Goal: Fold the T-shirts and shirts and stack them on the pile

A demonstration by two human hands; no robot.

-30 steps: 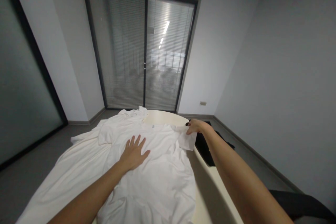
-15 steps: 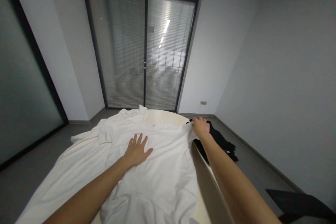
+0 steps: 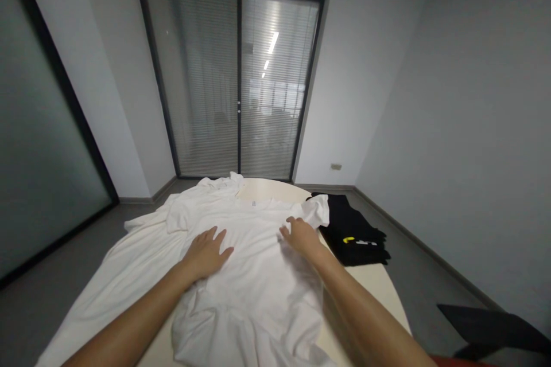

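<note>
So from my head view, I'm leaning over a pale table with a white T-shirt lying spread out right in front of me, collar pointing to the far side and the near end bunching up in wrinkles. A small label is showing at the collar.

My left hand is resting on the left part of the shirt's front, fingers spread and thumb sticking out to the right, not gripping anything. My right hand is sitting at the right part of the shirt, just on the near side of the right sleeve. Its fingers are apart and bending a little, with no cloth showing between them; can't really tell if the fingertips are touching the fabric.

That sleeve is reaching over the edge of a stack of black clothes, which is sitting on the right of the table with yellow and white marks showing. On the left, more white cloth is spreading out beside the shirt.

Beyond the far edge, a glass door with blinds is standing in the wall, and something black is poking in at near right.
</note>
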